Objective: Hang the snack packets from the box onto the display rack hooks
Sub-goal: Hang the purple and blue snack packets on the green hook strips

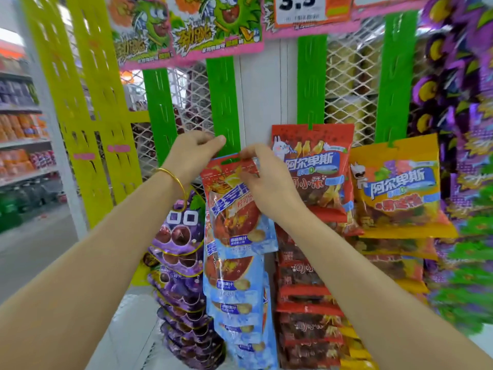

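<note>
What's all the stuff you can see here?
packet: one, red-blue, centre, held
green strips: four, green, on rack
yellow strips: several, yellow, left
purple packets: many, purple, lower left
blue packets: many, blue, below held packet
red packets: many, red, right of centre
yellow packets: many, yellow, further right
price sign: one, white, top
shelves: several, grey, far left
bangle: one, gold, left wrist
left hand: one, at a green strip
right hand: one, pinching packet's top

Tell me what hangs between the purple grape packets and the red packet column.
A column of blue-and-red packets, topped by the packet that the right hand pinches; the head view shows it.
</note>
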Motion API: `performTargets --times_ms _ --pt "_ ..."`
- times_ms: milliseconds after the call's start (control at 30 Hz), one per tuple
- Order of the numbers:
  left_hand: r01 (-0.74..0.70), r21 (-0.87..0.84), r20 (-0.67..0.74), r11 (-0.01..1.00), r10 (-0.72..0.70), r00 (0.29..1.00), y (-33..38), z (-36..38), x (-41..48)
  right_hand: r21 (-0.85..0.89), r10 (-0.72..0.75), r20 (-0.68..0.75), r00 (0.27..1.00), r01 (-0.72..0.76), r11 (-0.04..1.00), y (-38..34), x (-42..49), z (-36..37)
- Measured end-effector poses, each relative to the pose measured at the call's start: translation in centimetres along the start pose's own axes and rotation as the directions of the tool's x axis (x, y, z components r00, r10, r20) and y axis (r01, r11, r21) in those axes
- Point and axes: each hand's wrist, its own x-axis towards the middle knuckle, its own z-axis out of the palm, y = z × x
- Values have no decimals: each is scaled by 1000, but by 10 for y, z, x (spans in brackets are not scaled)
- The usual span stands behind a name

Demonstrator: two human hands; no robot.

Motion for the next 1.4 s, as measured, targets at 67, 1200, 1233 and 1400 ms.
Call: performTargets --times_ms 67,1200,1233,1400 --pt "10 1 5 1000 -10 1000 -4 2 1 -3 23 -33 999 -23 1000 3 3 7" --pt "-258 70 -264 964 267 927 -29 16 -65 -340 -94 -123 988 47 939 -1 -63 5" --pt "-307 112 -298 945 327 897 -36 17 -80 -356 -117 -134 984 63 932 0 -72 2" --pt "-441 158 -257 883 468 846 -65 46 -185 -202 -147 -80 986 128 971 24 -143 -10"
